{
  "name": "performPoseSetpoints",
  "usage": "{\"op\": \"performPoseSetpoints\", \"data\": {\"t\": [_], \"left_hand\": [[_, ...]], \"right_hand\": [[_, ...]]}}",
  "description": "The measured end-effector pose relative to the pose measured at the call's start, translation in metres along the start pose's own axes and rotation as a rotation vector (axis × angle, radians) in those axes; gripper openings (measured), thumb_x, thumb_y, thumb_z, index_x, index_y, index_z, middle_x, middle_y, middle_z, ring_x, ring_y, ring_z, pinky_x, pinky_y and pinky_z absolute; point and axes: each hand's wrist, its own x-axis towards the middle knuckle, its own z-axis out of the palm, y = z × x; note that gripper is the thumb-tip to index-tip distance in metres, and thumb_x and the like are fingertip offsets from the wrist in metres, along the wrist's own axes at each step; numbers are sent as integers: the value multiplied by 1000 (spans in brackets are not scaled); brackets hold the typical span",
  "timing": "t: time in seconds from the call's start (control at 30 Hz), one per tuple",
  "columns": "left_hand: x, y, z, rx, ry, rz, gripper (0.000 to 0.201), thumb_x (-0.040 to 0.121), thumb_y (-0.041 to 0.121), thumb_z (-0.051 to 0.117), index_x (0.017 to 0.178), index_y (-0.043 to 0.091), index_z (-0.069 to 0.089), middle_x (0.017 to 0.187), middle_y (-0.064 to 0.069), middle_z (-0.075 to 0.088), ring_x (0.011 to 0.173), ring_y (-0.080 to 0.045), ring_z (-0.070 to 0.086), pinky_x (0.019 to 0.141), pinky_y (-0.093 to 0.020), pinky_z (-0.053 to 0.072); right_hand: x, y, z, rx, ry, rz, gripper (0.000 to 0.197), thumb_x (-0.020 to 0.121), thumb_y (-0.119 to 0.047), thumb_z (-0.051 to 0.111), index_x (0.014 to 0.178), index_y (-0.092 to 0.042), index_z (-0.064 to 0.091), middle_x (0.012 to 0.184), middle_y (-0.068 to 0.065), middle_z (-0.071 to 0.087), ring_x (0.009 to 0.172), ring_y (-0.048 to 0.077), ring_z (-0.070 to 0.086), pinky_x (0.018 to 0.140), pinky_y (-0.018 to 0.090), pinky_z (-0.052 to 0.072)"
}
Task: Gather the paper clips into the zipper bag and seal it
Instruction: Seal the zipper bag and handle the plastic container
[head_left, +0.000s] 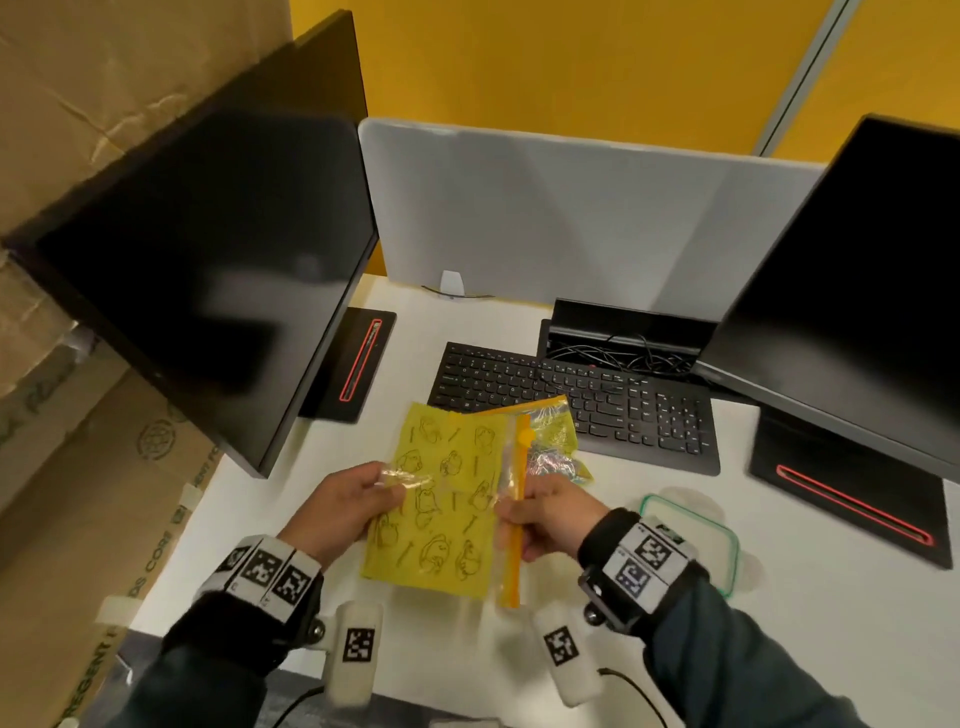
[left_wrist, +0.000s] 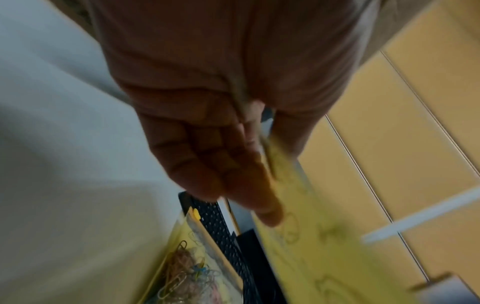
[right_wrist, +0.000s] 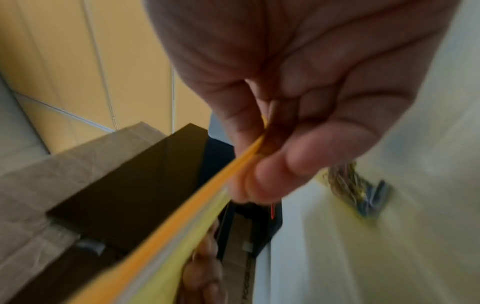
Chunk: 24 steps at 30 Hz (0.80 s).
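— Holding what, and how?
— Both hands are lifting the yellow zipper bag (head_left: 436, 499) above the desk (head_left: 831, 649): left hand (head_left: 343, 506) pinching its clear edge, right hand (head_left: 553, 514) pinching its orange zip strip (head_left: 514, 551).
— Paper clips (head_left: 550, 457)?
— Lying in a second bag (head_left: 558, 431) behind.
— Writing?
— Cardboard box (head_left: 104, 545) print is showing, partly blurred.

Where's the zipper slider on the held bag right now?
Head view: the yellow slider sits at the far end of the orange zip strip, just before the keyboard, beyond the right hand pinching that strip.
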Motion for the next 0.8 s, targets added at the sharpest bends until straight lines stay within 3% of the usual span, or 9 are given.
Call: {"op": "performPoseSetpoints", "data": {"t": [0.1,0.2,0.33,0.43,0.5,0.57,0.6,0.7,0.8], "left_hand": [[7,8,11,-20,-78,-28,19,90,7,50,102,6,64,78,-7,72,65,-14,68,52,-21,53],[14,16,25,-169,-118,-26,24,89,8,50,109,8,63,98,-22,70,81,-28,65,60,-31,56],[12,26,44,-243,-164,0,10,70,11,63,64,16,68,77,-12,68,67,-25,65,55,-28,53],[6,34,52,-308,-251,-47,30,78,22,46,66,7,69,89,-18,71,80,-29,67,71,-36,55],[0,42,60,-240,-279,-55,44,90,22,34,73,0,68,82,-13,74,72,-21,69,62,-27,57],[-3,46,70,129,-204,82,27,90,21,51,72,10,67,66,6,72,61,-3,62,57,-16,46],[-2,46,75,349,-141,174,14,83,20,63,69,17,66,72,10,70,68,1,59,64,-15,42],[6,35,93,726,40,276,20,72,14,71,66,27,58,91,5,63,95,-14,59,72,-19,35],[10,30,114,785,107,399,21,74,7,63,88,22,66,96,4,63,96,-17,59,78,-17,37]], "right_hand": [[-9,-1,-19,149,29,-95,20,93,-3,46,95,-20,56,57,1,68,39,11,54,39,19,45],[-13,-1,-25,261,90,-162,33,91,3,46,96,-26,61,48,-3,62,37,10,50,37,17,41],[-21,3,-32,517,114,-223,46,84,10,38,59,-14,69,49,0,60,39,11,53,39,17,46],[-32,7,-44,636,47,-220,22,68,-16,50,72,-3,68,66,9,68,51,18,60,48,23,50],[-41,6,-51,534,20,-161,30,76,-27,48,79,-2,65,68,7,67,52,18,59,50,25,50],[-45,4,-52,204,138,-168,6,82,-12,55,80,-13,61,68,1,61,46,12,55,46,22,46],[-46,4,-50,-38,243,-189,17,79,-2,59,82,-18,57,68,-2,56,44,11,51,44,20,43],[-42,3,-32,-570,532,-288,47,71,4,56,103,-29,47,63,-6,48,51,12,46,46,23,36],[-42,5,-6,-578,686,-410,55,73,3,51,118,-28,40,71,-5,52,65,19,52,58,26,33]]}}
